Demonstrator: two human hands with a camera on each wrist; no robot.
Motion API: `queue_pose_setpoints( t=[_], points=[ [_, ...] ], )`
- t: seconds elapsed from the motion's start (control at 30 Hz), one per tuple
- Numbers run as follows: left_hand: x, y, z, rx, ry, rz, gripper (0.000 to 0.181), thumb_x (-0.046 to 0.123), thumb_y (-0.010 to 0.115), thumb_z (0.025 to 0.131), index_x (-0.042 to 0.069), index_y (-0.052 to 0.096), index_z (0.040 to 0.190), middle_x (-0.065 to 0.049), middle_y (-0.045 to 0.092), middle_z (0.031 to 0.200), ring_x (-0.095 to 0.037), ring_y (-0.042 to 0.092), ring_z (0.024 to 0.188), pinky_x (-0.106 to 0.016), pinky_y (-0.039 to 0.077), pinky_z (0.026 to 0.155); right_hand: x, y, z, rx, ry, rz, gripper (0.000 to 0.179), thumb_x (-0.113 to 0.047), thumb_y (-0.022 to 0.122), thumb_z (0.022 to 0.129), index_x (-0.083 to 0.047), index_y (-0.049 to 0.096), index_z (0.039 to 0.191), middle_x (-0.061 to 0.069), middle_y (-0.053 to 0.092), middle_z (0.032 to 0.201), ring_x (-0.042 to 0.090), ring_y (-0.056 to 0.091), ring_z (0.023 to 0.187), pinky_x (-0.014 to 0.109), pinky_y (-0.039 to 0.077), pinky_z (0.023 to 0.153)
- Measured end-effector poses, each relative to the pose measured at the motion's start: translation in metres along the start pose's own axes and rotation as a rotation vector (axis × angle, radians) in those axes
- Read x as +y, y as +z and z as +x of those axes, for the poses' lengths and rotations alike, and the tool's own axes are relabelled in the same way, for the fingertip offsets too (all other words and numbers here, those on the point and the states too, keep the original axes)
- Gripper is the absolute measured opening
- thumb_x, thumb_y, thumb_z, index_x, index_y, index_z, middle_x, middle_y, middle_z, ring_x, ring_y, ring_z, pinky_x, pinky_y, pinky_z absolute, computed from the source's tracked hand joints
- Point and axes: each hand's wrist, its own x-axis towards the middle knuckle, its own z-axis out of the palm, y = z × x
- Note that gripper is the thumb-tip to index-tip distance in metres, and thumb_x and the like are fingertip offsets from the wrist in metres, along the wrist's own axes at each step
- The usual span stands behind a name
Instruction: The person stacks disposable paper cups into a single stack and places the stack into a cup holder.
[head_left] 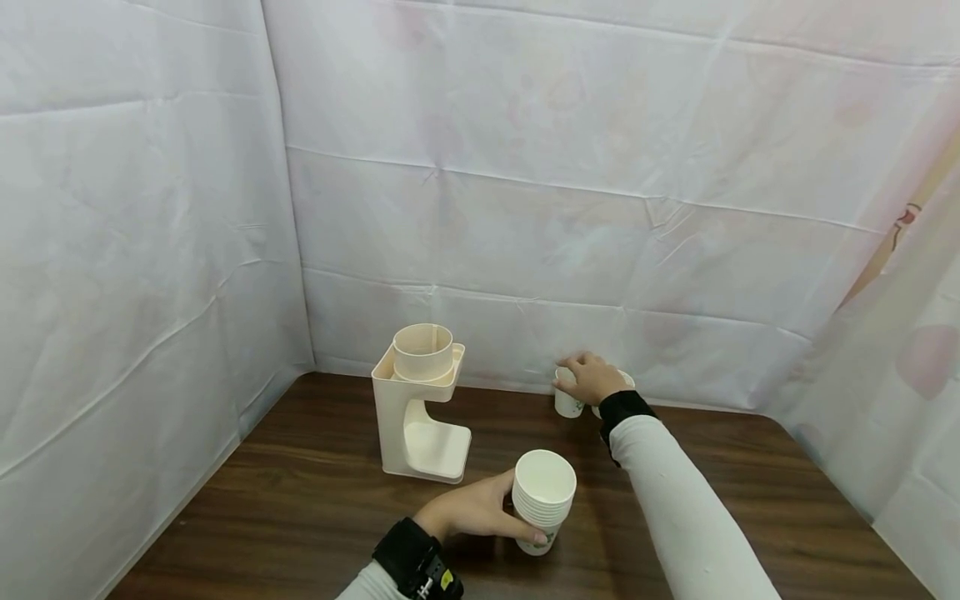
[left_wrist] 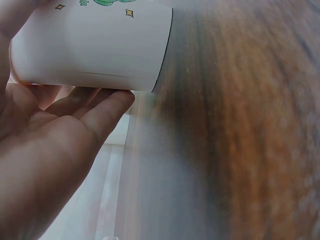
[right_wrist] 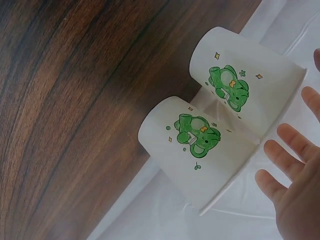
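My left hand [head_left: 476,506] grips a stack of white paper cups [head_left: 545,479], its thumb on the near side and the fingers behind. The stack stands upright at the front of the table, several rims nested together. In the left wrist view the lowest cup [left_wrist: 100,47] shows a green print and small yellow stars, with its base close to the wood. At the back, my right hand [head_left: 592,379] reaches over two single paper cups. Those are a left cup [right_wrist: 187,150] and a right cup [right_wrist: 240,85], side by side, each with a green cartoon animal. The right fingers are spread beside their rims.
A cream cup dispenser [head_left: 396,421] with a round tube [head_left: 423,354] on top and a flat foot stands left of centre on the dark wooden table [head_left: 300,500]. White cloth [head_left: 525,208] hangs behind the table and along both sides.
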Motion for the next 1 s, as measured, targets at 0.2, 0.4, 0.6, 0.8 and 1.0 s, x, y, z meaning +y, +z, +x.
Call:
queue_pose_setpoints(
  t=[0.2,0.4,0.6,0.8,1.0],
  points=[
    [0.000,0.001,0.001,0.013,-0.015,-0.004,0.079,0.019,0.084,0.084,0.028,0.039,0.148,0.015,0.059,0.128,-0.006,0.050,0.124,-0.033,0.033,0.107,-0.001,-0.001,-0.004,-0.014,0.000,0.005,0.054,-0.047,0.053,0.102,-0.011,0.055,0.142,0.028,0.047,0.140,0.050,0.043,0.129,0.065,0.041,0.097],
    [0.001,0.002,0.001,0.009,-0.012,-0.003,0.079,0.019,0.084,0.084,0.027,0.039,0.148,0.015,0.059,0.127,-0.006,0.050,0.124,-0.032,0.033,0.106,0.007,0.002,-0.003,-0.021,-0.019,0.046,0.052,-0.044,0.054,0.102,-0.009,0.056,0.140,0.031,0.045,0.141,0.054,0.041,0.129,0.066,0.039,0.098],
    [0.001,0.002,0.004,0.000,-0.012,-0.025,0.080,0.019,0.084,0.084,0.028,0.037,0.148,0.014,0.059,0.128,-0.006,0.050,0.124,-0.032,0.033,0.107,0.005,-0.006,-0.003,-0.026,-0.037,0.060,0.044,-0.040,0.056,0.101,-0.007,0.062,0.130,0.030,0.052,0.136,0.052,0.045,0.126,0.062,0.039,0.101],
    [0.001,0.000,0.005,0.000,-0.006,-0.006,0.079,0.020,0.084,0.084,0.028,0.038,0.148,0.014,0.059,0.128,-0.007,0.051,0.123,-0.032,0.034,0.107,-0.003,-0.015,-0.004,-0.035,-0.054,0.075,0.038,-0.033,0.065,0.097,-0.006,0.066,0.123,0.026,0.058,0.131,0.046,0.050,0.124,0.056,0.043,0.100],
    [0.001,0.000,0.005,0.002,-0.009,0.012,0.079,0.023,0.084,0.084,0.028,0.038,0.148,0.014,0.059,0.128,-0.006,0.050,0.124,-0.032,0.033,0.107,-0.008,-0.021,-0.006,-0.073,-0.075,0.075,0.041,-0.033,0.070,0.093,-0.007,0.066,0.124,0.026,0.058,0.130,0.046,0.050,0.124,0.056,0.042,0.101]
  ],
)
